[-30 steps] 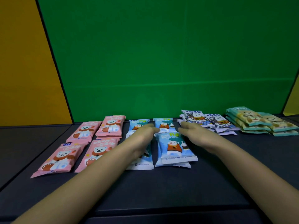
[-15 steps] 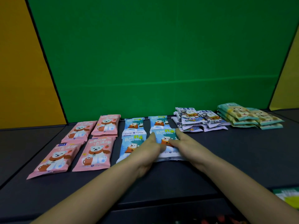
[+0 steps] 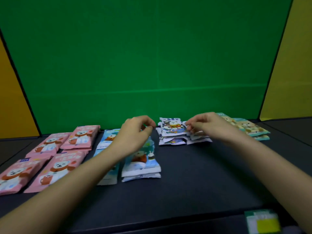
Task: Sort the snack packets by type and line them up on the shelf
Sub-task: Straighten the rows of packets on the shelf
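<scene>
Four kinds of packets lie in a row on the dark shelf [image 3: 194,174]. The white packets [image 3: 172,129] sit at its back edge, right of the middle, in two low piles side by side and touching. The right hand [image 3: 209,125] is at the right pile, fingers curled, with the tips pinching the edge of its top packet. The left hand [image 3: 135,132] hovers just left of the white piles, a small gap between them. Its fingers are curled with the thumb tip near the forefinger, and I cannot tell whether it holds anything.

Under that hand lie the blue packets [image 3: 143,164], in two columns running from the back edge toward the front, the nearest ones stacked. Left of them the pink packets [image 3: 64,164] lie two by two and reach the shelf's left edge. The teal packets [image 3: 253,129] are piled at the back right, partly hidden by the right hand.

Behind the shelf stands a green wall [image 3: 152,56], with yellow panels [image 3: 290,73] at both sides. A blurred green and yellow thing [image 3: 261,222] shows below the shelf's front right corner.
</scene>
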